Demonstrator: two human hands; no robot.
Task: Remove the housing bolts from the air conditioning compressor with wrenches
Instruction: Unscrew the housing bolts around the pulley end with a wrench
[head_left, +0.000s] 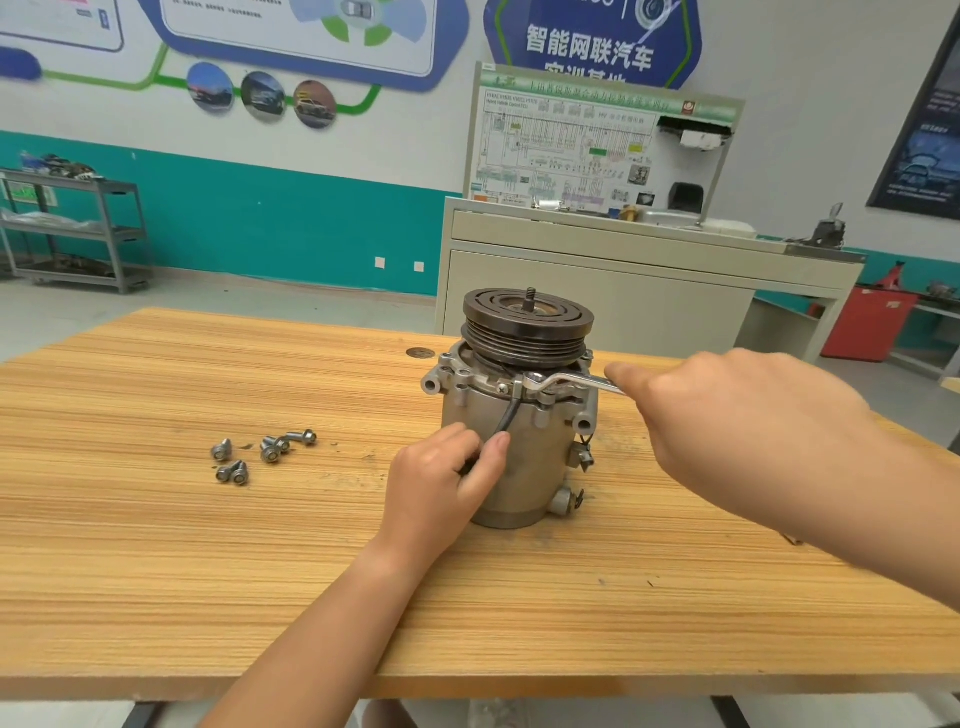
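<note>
Compressor (519, 431): upright on the wooden table (208, 545), right of centre, pulley (527, 322) on top.
Ring wrench (569, 381): about level, ring end on the housing flange's near side just under the pulley, handle running right.
Right hand (727, 426): fingers curled round the wrench handle.
Left hand (441, 478): fingers curled against the housing's near-left side, over the black cable (511, 410).
Loose bolts (262, 452): clustered on the table, well left of the compressor.

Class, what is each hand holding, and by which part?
Right hand grips the wrench by its handle. Left hand rests on the compressor's side; a grip is unclear.
</note>
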